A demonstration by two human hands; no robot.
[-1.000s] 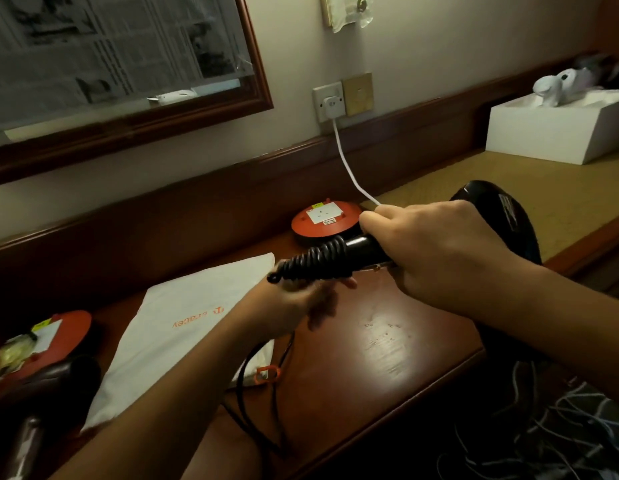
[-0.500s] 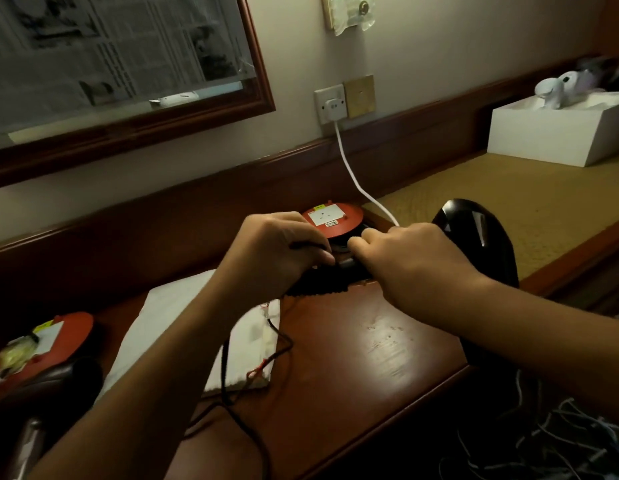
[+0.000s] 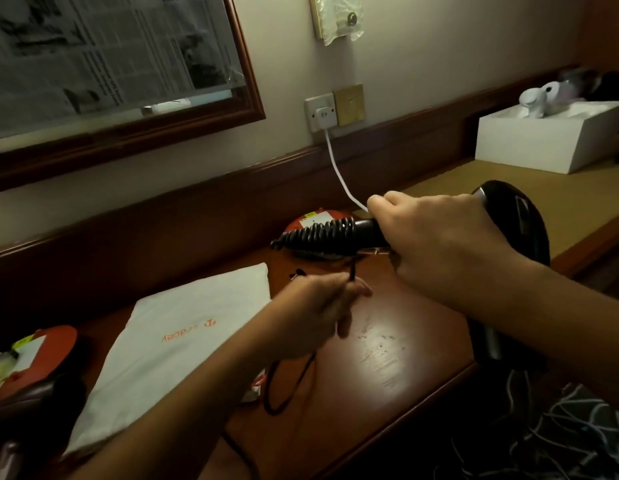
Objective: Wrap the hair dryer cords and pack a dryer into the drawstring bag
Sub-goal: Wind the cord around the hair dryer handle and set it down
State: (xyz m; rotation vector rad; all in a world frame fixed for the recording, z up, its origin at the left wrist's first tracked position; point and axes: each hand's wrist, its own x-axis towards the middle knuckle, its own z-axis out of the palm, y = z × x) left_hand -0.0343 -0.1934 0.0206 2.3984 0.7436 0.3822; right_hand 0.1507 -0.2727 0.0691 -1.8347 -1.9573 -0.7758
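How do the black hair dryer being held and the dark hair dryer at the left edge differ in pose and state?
The black hair dryer is lifted off the wooden desk, gripped by the right hand; the dark hair dryer lies untouched on it. The left hand is winding the held dryer's black cord; the other's cord isn't visible.

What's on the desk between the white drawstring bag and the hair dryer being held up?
In the head view, the left hand pinching the black cord, over bare desk, between bag and dryer.

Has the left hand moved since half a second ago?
Yes. The left hand has dropped from the dryer handle, in front of the red disc, down toward the white bag, pulling the black cord.
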